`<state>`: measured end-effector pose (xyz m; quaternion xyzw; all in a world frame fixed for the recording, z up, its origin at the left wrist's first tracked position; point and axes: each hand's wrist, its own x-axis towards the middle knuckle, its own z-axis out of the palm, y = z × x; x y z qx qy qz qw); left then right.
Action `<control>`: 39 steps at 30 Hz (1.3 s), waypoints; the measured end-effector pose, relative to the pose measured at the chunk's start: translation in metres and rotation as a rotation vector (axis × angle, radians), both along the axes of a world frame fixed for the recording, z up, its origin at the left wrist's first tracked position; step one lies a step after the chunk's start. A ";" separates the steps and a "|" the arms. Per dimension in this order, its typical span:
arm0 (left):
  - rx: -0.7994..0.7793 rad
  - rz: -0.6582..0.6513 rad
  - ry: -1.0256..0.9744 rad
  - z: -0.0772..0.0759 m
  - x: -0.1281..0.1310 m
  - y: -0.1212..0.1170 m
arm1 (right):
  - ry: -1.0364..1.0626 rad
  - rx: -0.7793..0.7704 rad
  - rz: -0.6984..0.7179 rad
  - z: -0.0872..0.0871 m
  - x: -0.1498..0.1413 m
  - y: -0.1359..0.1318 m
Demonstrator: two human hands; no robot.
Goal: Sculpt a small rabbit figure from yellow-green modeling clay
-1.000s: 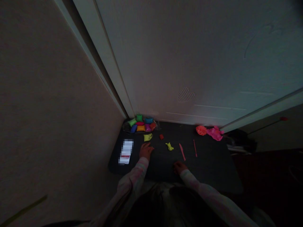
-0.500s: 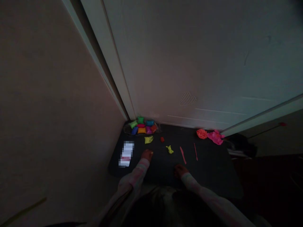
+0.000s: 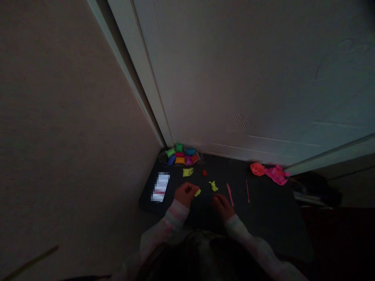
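Left hand: fingertips pinch a yellow piece. Right hand: fingers curl; cannot tell whether they hold anything. Yellow figure: just beyond right hand. Pink knife: right of that hand.

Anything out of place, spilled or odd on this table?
The phone at left on the table breaks into coarse square blocks, unlike everything around it, seemingly masked. Nothing looks spilled around the yellow figure.

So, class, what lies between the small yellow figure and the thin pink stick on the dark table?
The head view shows a pink knife-shaped tool lying between the yellow figure and the thin pink stick, touching neither.
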<state>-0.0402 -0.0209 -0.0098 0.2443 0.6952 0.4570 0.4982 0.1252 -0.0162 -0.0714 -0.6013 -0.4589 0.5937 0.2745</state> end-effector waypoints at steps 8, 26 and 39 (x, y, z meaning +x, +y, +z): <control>0.102 0.006 -0.010 0.046 0.018 -0.014 | -0.001 0.873 0.226 0.072 -0.024 -0.004; -0.087 0.098 -0.751 0.049 0.018 -0.035 | -0.224 1.248 0.338 0.078 -0.021 -0.007; 0.124 0.039 -0.832 0.046 0.029 -0.029 | -0.062 1.034 0.210 0.100 -0.022 -0.005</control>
